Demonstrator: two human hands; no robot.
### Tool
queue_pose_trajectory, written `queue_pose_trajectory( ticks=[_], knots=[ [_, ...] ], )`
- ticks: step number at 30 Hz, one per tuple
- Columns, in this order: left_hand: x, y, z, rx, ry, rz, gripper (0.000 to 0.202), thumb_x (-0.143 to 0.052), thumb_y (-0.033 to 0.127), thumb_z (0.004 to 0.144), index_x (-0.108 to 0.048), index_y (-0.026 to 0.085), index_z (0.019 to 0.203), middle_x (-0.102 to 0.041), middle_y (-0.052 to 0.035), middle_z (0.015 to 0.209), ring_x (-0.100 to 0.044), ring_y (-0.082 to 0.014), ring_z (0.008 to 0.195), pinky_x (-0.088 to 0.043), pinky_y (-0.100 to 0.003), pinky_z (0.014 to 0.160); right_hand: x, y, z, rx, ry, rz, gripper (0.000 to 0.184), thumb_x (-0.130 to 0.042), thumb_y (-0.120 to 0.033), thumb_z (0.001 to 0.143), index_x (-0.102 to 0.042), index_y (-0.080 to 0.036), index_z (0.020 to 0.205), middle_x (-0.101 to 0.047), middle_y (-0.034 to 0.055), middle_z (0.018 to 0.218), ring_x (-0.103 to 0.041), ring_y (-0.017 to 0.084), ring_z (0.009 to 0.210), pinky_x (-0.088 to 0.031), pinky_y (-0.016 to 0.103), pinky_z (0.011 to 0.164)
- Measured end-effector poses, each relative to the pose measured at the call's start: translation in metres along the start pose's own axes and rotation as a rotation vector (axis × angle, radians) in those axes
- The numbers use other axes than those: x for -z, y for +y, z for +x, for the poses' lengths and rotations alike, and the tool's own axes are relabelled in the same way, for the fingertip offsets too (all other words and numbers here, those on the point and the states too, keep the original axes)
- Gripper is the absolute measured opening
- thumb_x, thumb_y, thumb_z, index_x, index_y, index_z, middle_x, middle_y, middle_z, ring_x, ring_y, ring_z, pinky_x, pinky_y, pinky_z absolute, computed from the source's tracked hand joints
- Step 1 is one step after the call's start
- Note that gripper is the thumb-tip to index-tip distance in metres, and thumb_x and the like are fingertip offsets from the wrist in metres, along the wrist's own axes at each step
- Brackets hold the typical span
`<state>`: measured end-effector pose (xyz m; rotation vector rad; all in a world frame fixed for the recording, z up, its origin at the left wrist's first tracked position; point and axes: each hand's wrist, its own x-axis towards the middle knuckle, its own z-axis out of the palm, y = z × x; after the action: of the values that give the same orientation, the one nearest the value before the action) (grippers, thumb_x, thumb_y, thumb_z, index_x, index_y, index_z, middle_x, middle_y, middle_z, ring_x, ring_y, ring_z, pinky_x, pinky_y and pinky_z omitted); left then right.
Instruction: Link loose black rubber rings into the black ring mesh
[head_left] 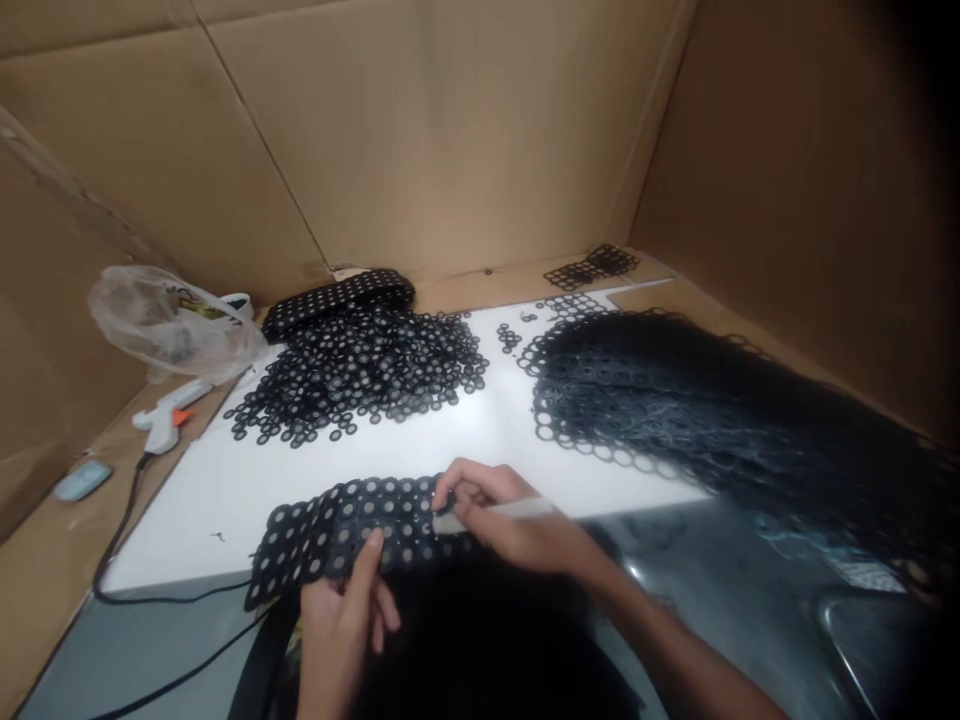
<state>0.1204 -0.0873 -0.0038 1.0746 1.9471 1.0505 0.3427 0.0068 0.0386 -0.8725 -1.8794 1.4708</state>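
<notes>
A black strip with rows of pale round dots (358, 512) lies across the front edge of the white board. My left hand (341, 610) grips its near edge, thumb on top and fingers curled beneath. At the strip's right part, my right hand (502, 515) is closed around a pale stick-like tool (529, 508), whose flat tip touches or hovers just over the strip. Thumb and forefinger are also bent close to a small dark piece there, possibly a ring. Behind the strip is a heap of small black rings (367, 365) with light centres.
A large pile of black ring-mesh sheets (675, 390) covers the right side. A rolled dotted strip (337, 300) stands behind the ring heap. At left are a glue gun (166, 418) with a cable, a clear plastic bag (157, 325) and a light-blue object (82, 482). Cardboard walls (450, 130) enclose the board.
</notes>
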Motion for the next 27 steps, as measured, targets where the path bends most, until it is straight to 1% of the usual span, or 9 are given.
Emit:
queue_pose_trajectory(
  ticks=[3, 6, 8, 11, 14, 17, 19, 23, 27],
  knots=[
    [0.001, -0.005, 0.003, 0.065, -0.074, -0.012, 0.077, -0.065, 0.08, 0.088, -0.061, 0.019, 0.041, -0.056, -0.0076, 0.04, -0.046, -0.0139, 0.032, -0.038, -0.027, 0.041, -0.006, -0.002, -0.001, 0.013, 0.021, -0.02, 0.023, -0.054, -0.008, 0.095, -0.07, -0.021, 0.106, -0.056, -0.007, 0.07, -0.05, 0.011, 0.062, -0.036, 0.023, 0.06],
    [-0.002, -0.01, 0.004, 0.065, -0.066, 0.08, 0.074, -0.071, 0.08, 0.084, -0.063, 0.019, 0.041, -0.058, -0.008, 0.04, -0.05, -0.0156, 0.033, -0.043, -0.027, 0.044, -0.011, -0.003, 0.001, 0.032, 0.023, -0.029, 0.02, -0.058, -0.01, 0.095, -0.071, -0.021, 0.105, -0.056, -0.0071, 0.069, -0.051, 0.012, 0.062, -0.037, 0.023, 0.062],
    [-0.005, -0.01, 0.002, 0.059, -0.06, 0.082, 0.073, -0.071, 0.079, 0.084, -0.064, 0.02, 0.043, -0.059, -0.0082, 0.04, -0.05, -0.0158, 0.033, -0.041, -0.027, 0.042, -0.013, -0.003, 0.003, 0.025, 0.018, -0.023, 0.017, -0.059, -0.011, 0.095, -0.071, -0.021, 0.103, -0.056, -0.007, 0.068, -0.051, 0.012, 0.061, -0.038, 0.024, 0.062],
    [-0.009, -0.006, -0.003, 0.07, -0.041, 0.026, 0.073, -0.069, 0.076, 0.087, -0.064, 0.019, 0.043, -0.059, -0.0085, 0.04, -0.046, -0.0144, 0.031, -0.037, -0.026, 0.038, -0.013, -0.001, 0.005, 0.008, 0.032, -0.012, 0.018, -0.058, -0.01, 0.093, -0.071, -0.021, 0.099, -0.057, -0.0068, 0.069, -0.052, 0.012, 0.062, -0.039, 0.024, 0.064],
    [-0.012, 0.0, -0.007, 0.082, -0.029, -0.034, 0.074, -0.069, 0.074, 0.089, -0.061, 0.018, 0.042, -0.056, -0.0077, 0.038, -0.042, -0.012, 0.029, -0.032, -0.024, 0.036, -0.013, 0.001, 0.005, 0.001, 0.047, -0.009, 0.021, -0.056, -0.008, 0.093, -0.071, -0.021, 0.099, -0.057, -0.0068, 0.069, -0.052, 0.012, 0.064, -0.039, 0.024, 0.065],
    [-0.014, 0.002, -0.01, 0.094, -0.017, -0.09, 0.074, -0.071, 0.072, 0.089, -0.06, 0.018, 0.04, -0.047, -0.0043, 0.032, -0.039, -0.0104, 0.029, -0.03, -0.023, 0.036, -0.012, 0.002, 0.004, -0.011, 0.042, 0.011, 0.021, -0.055, -0.009, 0.095, -0.07, -0.021, 0.101, -0.056, -0.0067, 0.07, -0.052, 0.012, 0.065, -0.039, 0.023, 0.065],
    [-0.016, 0.002, -0.011, 0.107, -0.006, -0.132, 0.075, -0.072, 0.072, 0.088, -0.057, 0.018, 0.038, -0.041, -0.0027, 0.03, -0.036, -0.0092, 0.028, -0.027, -0.022, 0.036, -0.011, 0.002, 0.003, -0.02, 0.031, 0.028, 0.021, -0.054, -0.009, 0.096, -0.07, -0.021, 0.103, -0.055, -0.0067, 0.07, -0.052, 0.012, 0.065, -0.038, 0.023, 0.065],
    [-0.02, -0.002, -0.012, 0.152, -0.007, -0.222, 0.077, -0.073, 0.072, 0.087, -0.054, 0.017, 0.036, -0.04, -0.0023, 0.03, -0.03, -0.0063, 0.027, -0.018, -0.022, 0.035, -0.01, 0.003, 0.003, -0.041, 0.025, 0.054, 0.022, -0.051, -0.01, 0.099, -0.069, -0.021, 0.104, -0.055, -0.0056, 0.071, -0.052, 0.013, 0.066, -0.037, 0.024, 0.064],
    [-0.024, -0.007, -0.011, 0.164, -0.009, -0.253, 0.077, -0.071, 0.072, 0.087, -0.048, 0.02, 0.035, -0.035, -0.0001, 0.029, -0.028, -0.0071, 0.026, -0.018, -0.022, 0.033, -0.009, 0.005, 0.002, -0.052, 0.011, 0.09, 0.02, -0.052, -0.013, 0.101, -0.069, -0.021, 0.106, -0.056, -0.0044, 0.073, -0.052, 0.013, 0.065, -0.037, 0.024, 0.062]
  ],
)
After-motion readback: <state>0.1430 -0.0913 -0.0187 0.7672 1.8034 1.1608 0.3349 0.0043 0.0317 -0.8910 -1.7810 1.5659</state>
